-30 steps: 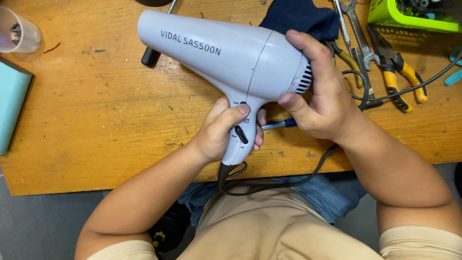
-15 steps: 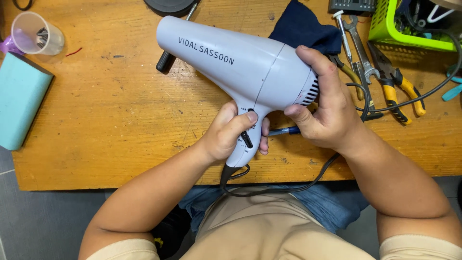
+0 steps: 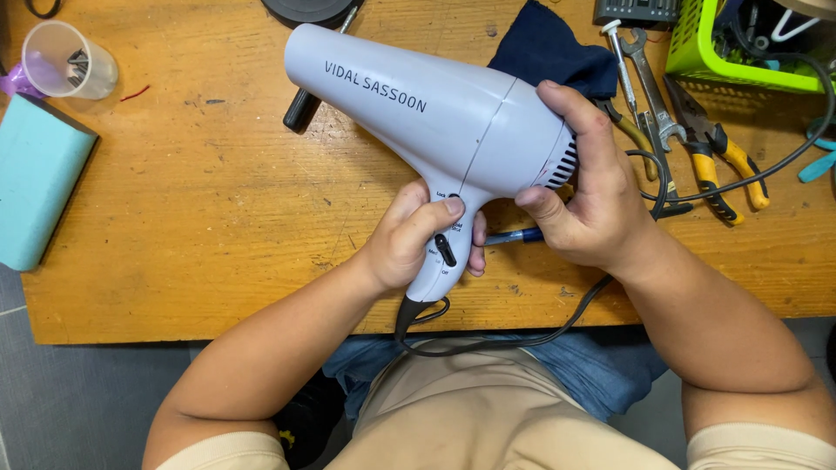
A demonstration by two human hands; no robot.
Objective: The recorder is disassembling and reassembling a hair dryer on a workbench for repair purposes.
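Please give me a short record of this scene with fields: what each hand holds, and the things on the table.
Left hand: grips the handle of the grey hair dryer, thumb near the black switch.
Right hand: holds the dryer's rear end; a blue pen shows under it.
Surface: wooden table.
Right side: pliers, wrench, green basket, dark blue cloth.
Left side: clear plastic cup, teal box.

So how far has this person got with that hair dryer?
Early, by the look of it. The grey hair dryer is whole, its shell closed. The left hand grips the handle, thumb by the black switch; the right hand cups the rear vents with a blue pen-like tool tucked under it. Pliers and wrenches lie unused on the wooden table.
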